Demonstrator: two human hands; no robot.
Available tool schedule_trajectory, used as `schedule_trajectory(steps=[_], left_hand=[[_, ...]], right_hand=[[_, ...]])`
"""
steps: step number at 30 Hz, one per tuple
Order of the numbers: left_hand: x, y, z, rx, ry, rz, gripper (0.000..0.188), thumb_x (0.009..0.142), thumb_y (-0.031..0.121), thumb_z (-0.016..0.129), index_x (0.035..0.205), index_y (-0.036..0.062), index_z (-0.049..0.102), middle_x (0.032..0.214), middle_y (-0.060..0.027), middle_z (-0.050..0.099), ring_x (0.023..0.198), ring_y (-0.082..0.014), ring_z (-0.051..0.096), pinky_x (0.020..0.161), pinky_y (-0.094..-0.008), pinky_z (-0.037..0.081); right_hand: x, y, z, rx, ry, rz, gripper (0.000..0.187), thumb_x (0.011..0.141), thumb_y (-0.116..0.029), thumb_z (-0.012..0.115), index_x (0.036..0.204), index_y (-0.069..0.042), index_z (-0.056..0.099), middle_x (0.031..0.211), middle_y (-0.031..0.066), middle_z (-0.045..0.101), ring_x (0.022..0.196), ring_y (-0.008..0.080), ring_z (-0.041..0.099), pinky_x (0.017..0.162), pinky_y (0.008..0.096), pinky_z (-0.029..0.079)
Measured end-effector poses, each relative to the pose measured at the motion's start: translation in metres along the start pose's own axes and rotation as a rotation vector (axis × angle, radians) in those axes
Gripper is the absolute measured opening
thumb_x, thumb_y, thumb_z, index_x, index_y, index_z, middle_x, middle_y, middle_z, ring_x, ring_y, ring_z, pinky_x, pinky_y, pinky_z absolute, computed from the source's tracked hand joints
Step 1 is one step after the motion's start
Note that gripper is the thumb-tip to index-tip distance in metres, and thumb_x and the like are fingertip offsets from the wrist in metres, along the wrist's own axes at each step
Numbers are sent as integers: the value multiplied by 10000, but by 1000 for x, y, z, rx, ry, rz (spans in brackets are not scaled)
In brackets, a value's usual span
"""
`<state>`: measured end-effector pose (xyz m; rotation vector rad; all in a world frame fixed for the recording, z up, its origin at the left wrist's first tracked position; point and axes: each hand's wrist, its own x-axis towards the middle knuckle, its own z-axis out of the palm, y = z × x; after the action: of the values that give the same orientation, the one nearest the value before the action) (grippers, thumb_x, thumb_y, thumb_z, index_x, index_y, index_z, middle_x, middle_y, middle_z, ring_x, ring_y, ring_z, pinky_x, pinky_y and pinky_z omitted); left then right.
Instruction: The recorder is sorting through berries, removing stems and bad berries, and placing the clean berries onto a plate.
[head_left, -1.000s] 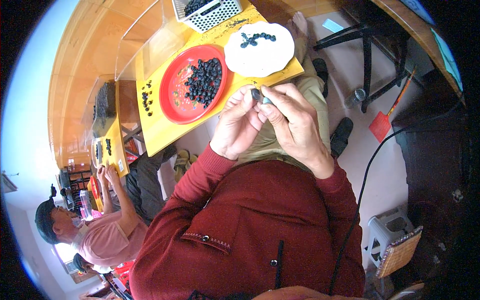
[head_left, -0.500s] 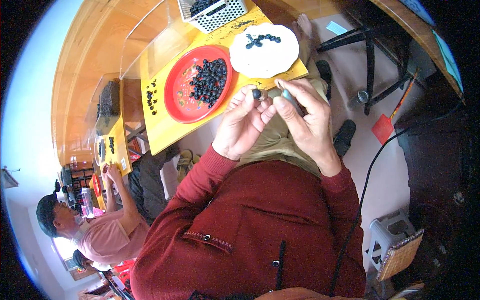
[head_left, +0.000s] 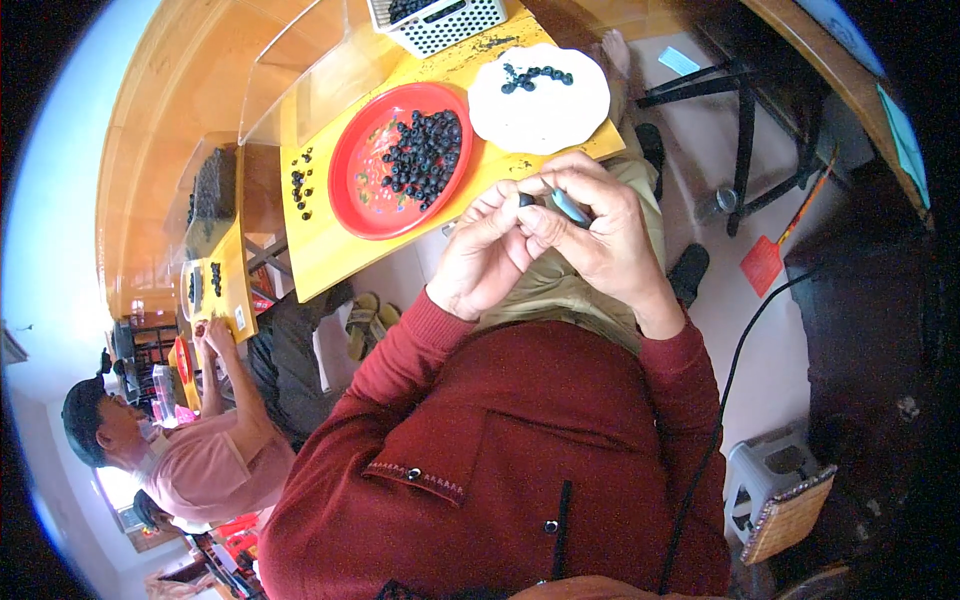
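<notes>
My left hand [head_left: 478, 255] pinches a small dark round bead-like piece [head_left: 525, 200] between thumb and fingers, just past the near edge of the table. Against it works my right hand [head_left: 605, 235], closed around a small tool with a teal handle [head_left: 570, 207]; the tool's tip is hidden by the fingers. Beyond my hands stands a red plate [head_left: 348, 190] heaped with similar dark pieces [head_left: 425, 160] on its right side. A white scalloped plate [head_left: 540, 118] to its right bears several more of them [head_left: 535, 77].
A white perforated basket [head_left: 455, 30] with dark pieces stands at the back of the yellow table [head_left: 320, 255]. Loose pieces [head_left: 300, 190] lie left of the red plate. A co-worker [head_left: 210, 450] sits at left. A black cable [head_left: 735, 370] and stool [head_left: 770, 480] are at right.
My right hand has moved left and closed in on the left hand, bringing the tool to the dark piece. The view has shifted slightly.
</notes>
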<state>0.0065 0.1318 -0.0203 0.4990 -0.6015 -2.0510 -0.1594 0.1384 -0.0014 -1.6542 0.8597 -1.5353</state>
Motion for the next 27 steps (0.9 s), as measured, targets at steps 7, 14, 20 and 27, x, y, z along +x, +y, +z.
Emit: schedule_trajectory(steps=[7,14,20,27], left_hand=[[-8,7,-10,-14,-90,-37,133,932,142,619,1044,74,599,1094,-56,652,960,-142,627,877,-335,541],[-14,13,-13,-33,69,35,149,926,149,628,1047,67,595,1009,-56,651,857,-142,642,843,-333,552],[-20,19,-29,-101,-56,25,148,921,148,636,1037,66,593,1097,-78,653,942,-157,631,859,-332,539],[-22,26,-34,-108,29,85,185,950,208,600,1069,66,593,1041,-58,643,964,-155,621,870,-330,526]], right_hand=[[4,5,5,251,-121,260,160,847,-101,690,900,47,664,850,95,601,816,121,594,682,278,470],[9,5,20,66,-136,71,186,876,-141,686,927,37,680,875,80,624,757,126,598,664,262,465],[15,5,33,208,-181,247,189,859,-147,703,929,27,677,867,95,614,780,160,605,697,284,477],[26,14,52,-36,-203,89,202,833,-150,722,912,24,655,858,116,617,769,214,617,691,314,484]])
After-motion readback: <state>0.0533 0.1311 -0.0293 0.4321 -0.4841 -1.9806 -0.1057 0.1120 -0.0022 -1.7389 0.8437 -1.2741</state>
